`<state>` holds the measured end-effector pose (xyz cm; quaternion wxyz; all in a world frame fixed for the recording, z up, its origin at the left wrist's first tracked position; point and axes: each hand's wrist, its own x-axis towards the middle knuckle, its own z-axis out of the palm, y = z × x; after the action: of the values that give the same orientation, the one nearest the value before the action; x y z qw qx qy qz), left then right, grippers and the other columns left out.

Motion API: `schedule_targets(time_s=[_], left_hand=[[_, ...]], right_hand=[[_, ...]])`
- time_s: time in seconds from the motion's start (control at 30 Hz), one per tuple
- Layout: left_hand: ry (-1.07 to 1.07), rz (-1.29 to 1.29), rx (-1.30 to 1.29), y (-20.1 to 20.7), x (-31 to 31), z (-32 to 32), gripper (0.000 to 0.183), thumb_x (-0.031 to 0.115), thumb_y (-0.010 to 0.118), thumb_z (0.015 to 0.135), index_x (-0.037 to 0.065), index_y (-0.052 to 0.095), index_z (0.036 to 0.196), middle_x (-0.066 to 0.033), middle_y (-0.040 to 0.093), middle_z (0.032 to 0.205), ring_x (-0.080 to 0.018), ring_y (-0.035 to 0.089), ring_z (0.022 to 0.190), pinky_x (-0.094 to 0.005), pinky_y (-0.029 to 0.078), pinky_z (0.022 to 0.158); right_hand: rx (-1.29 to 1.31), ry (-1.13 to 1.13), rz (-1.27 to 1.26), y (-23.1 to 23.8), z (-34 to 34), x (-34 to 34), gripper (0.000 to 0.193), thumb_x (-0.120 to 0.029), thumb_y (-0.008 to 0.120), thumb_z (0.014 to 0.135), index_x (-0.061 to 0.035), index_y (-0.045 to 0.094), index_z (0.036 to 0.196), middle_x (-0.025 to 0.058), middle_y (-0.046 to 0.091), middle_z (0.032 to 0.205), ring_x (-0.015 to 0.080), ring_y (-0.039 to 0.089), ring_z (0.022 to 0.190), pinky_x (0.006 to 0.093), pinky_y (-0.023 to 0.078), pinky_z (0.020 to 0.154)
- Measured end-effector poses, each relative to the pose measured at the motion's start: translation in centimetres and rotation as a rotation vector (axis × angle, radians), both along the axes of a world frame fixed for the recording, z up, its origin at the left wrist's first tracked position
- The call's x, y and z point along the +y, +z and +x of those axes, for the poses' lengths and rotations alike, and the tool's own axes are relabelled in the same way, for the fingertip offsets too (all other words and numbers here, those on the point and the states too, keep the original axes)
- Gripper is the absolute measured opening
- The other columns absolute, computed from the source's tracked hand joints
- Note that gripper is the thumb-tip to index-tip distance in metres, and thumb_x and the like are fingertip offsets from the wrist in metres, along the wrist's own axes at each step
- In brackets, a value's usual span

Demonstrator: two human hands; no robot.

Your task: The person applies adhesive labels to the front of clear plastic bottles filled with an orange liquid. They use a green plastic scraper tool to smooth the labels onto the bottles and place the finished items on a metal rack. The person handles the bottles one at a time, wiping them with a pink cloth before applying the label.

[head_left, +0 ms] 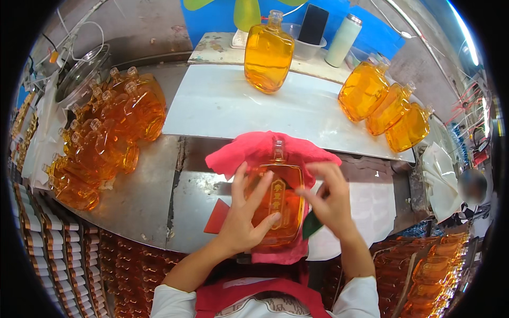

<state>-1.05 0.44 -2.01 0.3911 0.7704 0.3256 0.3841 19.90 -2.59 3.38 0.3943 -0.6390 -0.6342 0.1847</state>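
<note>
A flat glass bottle of amber liquid (290,220) lies on its back on a bright pink cloth (246,151), its neck pointing away from me. A gold vertical label with characters runs down its face. My left hand (246,214) lies over the bottle's left side, fingers spread beside the label. At the right edge of the bottle is my right hand (330,199), with bent fingers and the thumb apart from the index finger; nothing shows between them. A dark green flat piece (312,227) lies below my right hand, and a red flat piece (216,217) beside my left.
Several filled amber bottles (106,132) crowd the metal bench at left. On the white board (212,100) stand one bottle (268,55) and a group of three (389,106). A phone (313,24), a pale green flask (343,41) and a green fan (247,15) are behind.
</note>
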Motion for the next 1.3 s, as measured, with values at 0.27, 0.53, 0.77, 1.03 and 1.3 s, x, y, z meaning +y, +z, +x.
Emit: schedule_targets(time_s=[0.27, 0.53, 0.77, 1.03, 1.3], left_hand=[[-0.093, -0.017, 0.136, 1.3, 0.2, 0.3, 0.068, 0.02, 0.069, 0.086, 0.01, 0.042, 0.147, -0.0367, -0.002, 0.155, -0.0497, 0.012, 0.146, -0.047, 0.023, 0.115], [-0.065, -0.041, 0.15, 1.6, -0.2, 0.8, 0.069, 0.016, 0.069, 0.084, 0.011, 0.043, 0.147, -0.0355, 0.0, 0.156, -0.0477, 0.012, 0.146, -0.045, 0.023, 0.116], [-0.18, -0.2, 0.047, 1.0, 0.9, -1.1, 0.061, 0.012, 0.061, 0.089, 0.012, 0.043, 0.148, -0.0255, 0.0, 0.16, -0.0363, 0.011, 0.149, -0.0417, 0.017, 0.117], [-0.136, -0.04, 0.154, 1.4, 0.6, -0.6, 0.064, 0.013, 0.069, 0.085, 0.011, 0.047, 0.145, -0.0287, 0.005, 0.159, -0.0389, 0.01, 0.149, -0.0425, 0.018, 0.117], [-0.129, -0.035, 0.14, 1.5, 0.6, -0.4, 0.065, 0.012, 0.07, 0.083, 0.012, 0.048, 0.144, -0.0293, 0.006, 0.159, -0.0389, 0.014, 0.149, -0.0423, 0.021, 0.116]], right_hand=[[0.486, -0.118, -0.133, -4.8, -2.1, -3.9, 0.074, -0.01, 0.083, 0.073, -0.0038, 0.044, 0.135, 0.0068, 0.047, 0.119, 0.0034, 0.038, 0.056, 0.0174, 0.035, 0.05], [0.641, -0.118, -0.112, -5.6, -2.0, -4.0, 0.071, -0.011, 0.082, 0.076, -0.0041, 0.044, 0.135, 0.002, 0.05, 0.118, 0.0012, 0.037, 0.056, 0.0164, 0.031, 0.049], [0.786, -0.044, -0.123, -6.0, -1.2, -4.4, 0.07, -0.008, 0.081, 0.078, -0.0045, 0.042, 0.137, 0.0049, 0.051, 0.121, -0.0008, 0.04, 0.054, 0.016, 0.032, 0.047], [0.625, -0.062, -0.108, -5.8, -1.3, -4.4, 0.075, -0.008, 0.083, 0.072, -0.0046, 0.044, 0.136, 0.008, 0.05, 0.126, 0.0001, 0.039, 0.056, 0.0156, 0.034, 0.048], [0.686, -0.049, -0.11, -6.1, -1.1, -4.5, 0.076, -0.011, 0.084, 0.073, -0.0035, 0.043, 0.136, 0.0081, 0.049, 0.127, 0.0009, 0.039, 0.055, 0.0159, 0.033, 0.049]])
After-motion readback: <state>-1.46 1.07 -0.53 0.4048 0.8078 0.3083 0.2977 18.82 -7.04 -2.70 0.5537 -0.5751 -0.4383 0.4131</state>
